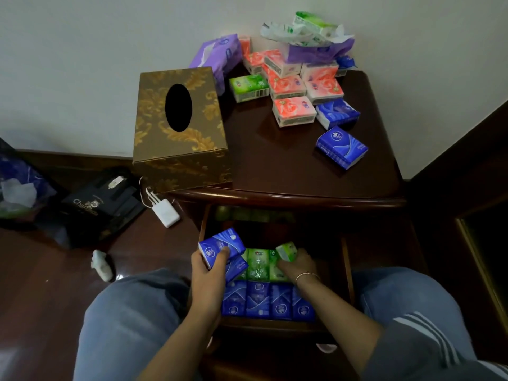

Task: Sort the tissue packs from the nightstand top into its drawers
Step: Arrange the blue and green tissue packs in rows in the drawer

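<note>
Fingers (224,253) | left hand (204,273) curled round blue pack (220,243) | right hand (298,264) gripping green pack (286,250)

gold tissue box (180,130) | white charger (166,214) on floor | black box (101,204)

Nightstand top (288,171): 1 gold patterned cardboard tissue box (180,138) at left edge; ~7 coral-pink tissue packs (293,110) toward back edge; 2 blue tissue packs (342,147) near right edge, possibly a third at the back; 1 green tissue pack (248,88); 2 purple plastic wrappers (217,53). Open wooden drawer (264,327): 4 blue along front edge, ~3 green behind. Plus 1 blue in left hand (204,273), 1 green in right hand (298,264).
</note>
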